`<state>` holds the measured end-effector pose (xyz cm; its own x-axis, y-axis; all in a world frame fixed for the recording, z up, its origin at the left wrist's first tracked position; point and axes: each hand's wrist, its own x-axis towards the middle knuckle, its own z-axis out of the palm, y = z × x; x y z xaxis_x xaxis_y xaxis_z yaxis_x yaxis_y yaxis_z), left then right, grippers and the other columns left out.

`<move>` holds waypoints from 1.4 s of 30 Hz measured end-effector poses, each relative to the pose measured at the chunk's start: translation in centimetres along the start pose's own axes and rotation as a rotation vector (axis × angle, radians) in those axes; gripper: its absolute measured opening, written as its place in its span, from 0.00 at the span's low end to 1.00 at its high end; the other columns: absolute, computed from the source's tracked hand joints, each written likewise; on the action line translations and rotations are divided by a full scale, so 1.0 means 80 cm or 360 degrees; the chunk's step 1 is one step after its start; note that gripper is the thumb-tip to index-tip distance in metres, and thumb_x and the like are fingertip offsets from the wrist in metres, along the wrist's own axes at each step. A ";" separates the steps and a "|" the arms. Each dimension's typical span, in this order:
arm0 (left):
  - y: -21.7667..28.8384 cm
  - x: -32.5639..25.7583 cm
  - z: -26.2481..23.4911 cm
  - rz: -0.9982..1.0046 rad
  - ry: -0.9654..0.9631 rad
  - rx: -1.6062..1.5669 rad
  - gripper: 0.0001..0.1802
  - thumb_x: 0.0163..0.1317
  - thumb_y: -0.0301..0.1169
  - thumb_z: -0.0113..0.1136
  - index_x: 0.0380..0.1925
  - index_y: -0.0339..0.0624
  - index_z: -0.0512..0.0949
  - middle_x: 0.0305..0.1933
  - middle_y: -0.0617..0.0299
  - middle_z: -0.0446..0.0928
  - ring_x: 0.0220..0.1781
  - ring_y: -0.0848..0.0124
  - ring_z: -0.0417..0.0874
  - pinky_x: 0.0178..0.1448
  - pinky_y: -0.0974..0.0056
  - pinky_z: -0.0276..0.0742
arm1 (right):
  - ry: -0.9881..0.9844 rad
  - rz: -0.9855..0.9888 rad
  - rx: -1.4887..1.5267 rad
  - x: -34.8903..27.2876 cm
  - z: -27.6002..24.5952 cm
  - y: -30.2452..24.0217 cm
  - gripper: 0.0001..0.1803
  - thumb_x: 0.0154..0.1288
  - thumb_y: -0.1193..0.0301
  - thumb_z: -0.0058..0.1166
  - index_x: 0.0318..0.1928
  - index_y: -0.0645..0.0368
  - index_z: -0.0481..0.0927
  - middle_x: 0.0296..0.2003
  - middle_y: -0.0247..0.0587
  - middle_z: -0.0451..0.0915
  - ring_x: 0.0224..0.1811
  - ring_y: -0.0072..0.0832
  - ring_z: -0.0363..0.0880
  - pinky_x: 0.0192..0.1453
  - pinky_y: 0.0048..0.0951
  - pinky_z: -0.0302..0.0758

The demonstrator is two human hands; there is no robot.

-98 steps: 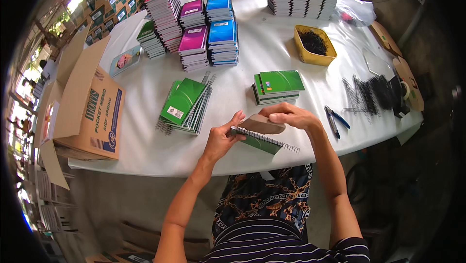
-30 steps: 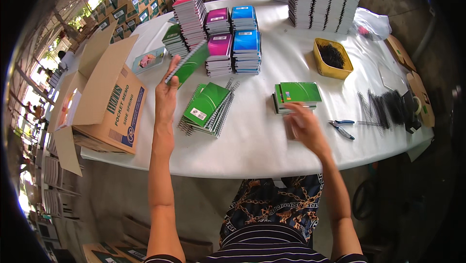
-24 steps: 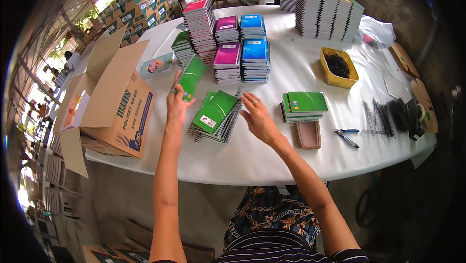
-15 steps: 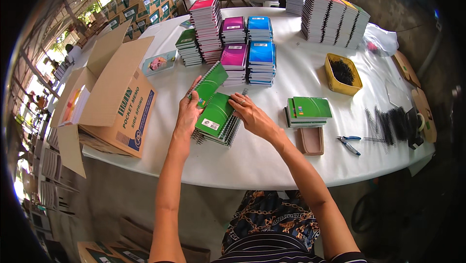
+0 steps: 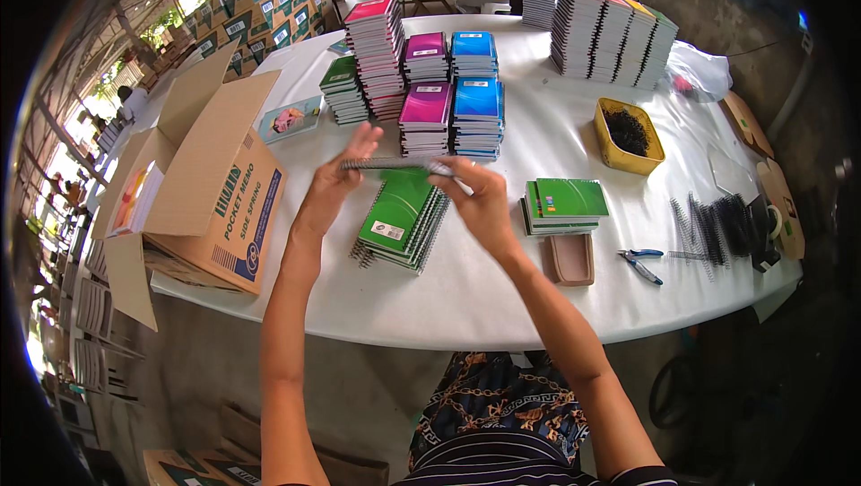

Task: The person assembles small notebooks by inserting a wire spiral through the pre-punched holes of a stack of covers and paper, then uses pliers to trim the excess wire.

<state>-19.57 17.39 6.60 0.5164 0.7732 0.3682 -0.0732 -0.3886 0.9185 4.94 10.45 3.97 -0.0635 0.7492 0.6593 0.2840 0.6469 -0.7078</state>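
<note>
In the head view, the left hand [image 5: 345, 177] and right hand [image 5: 477, 197] now pinch opposite ends of a spiral notebook [image 5: 395, 164], held edge-on, level, just above the green notebook pile [image 5: 401, 220] on the white table [image 5: 502, 298]. Half a second earlier both hands lay lower, on that pile.
</note>
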 end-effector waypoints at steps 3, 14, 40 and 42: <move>-0.017 -0.007 -0.021 -0.0510 0.0279 -0.0149 0.45 0.65 0.57 0.55 0.75 0.52 0.50 0.76 0.51 0.56 0.75 0.57 0.60 0.73 0.49 0.58 | 0.0051 -0.0329 -0.0470 -0.015 0.039 -0.027 0.18 0.54 0.73 0.66 0.48 0.55 0.83 0.46 0.38 0.84 0.51 0.33 0.81 0.57 0.34 0.75; -0.051 -0.008 0.001 -0.0571 -0.0020 0.0380 0.41 0.57 0.22 0.67 0.70 0.36 0.61 0.71 0.47 0.65 0.69 0.65 0.67 0.70 0.65 0.62 | 0.0624 0.0564 -0.1441 -0.062 -0.171 0.064 0.15 0.55 0.68 0.68 0.40 0.61 0.82 0.37 0.48 0.83 0.44 0.45 0.80 0.49 0.42 0.74; -0.063 -0.124 0.262 -0.0278 0.0019 -0.0493 0.63 0.55 0.30 0.72 0.75 0.46 0.30 0.77 0.44 0.51 0.79 0.55 0.50 0.76 0.57 0.53 | 0.0172 0.1038 0.0245 -0.233 -0.086 -0.033 0.12 0.59 0.76 0.64 0.39 0.61 0.73 0.37 0.37 0.80 0.41 0.22 0.76 0.47 0.25 0.72; -0.029 -0.107 0.272 0.0027 0.0044 0.0316 0.60 0.54 0.47 0.68 0.75 0.42 0.37 0.77 0.43 0.49 0.79 0.50 0.48 0.76 0.48 0.49 | 0.0118 0.1005 0.0152 -0.236 -0.096 -0.030 0.12 0.58 0.79 0.62 0.40 0.63 0.72 0.36 0.41 0.79 0.41 0.26 0.77 0.47 0.29 0.72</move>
<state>-5.26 0.79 -1.81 0.4927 0.7780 0.3897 0.0895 -0.4908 0.8666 12.82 -6.32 -4.82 0.1552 0.9804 0.1212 0.1581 0.0965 -0.9827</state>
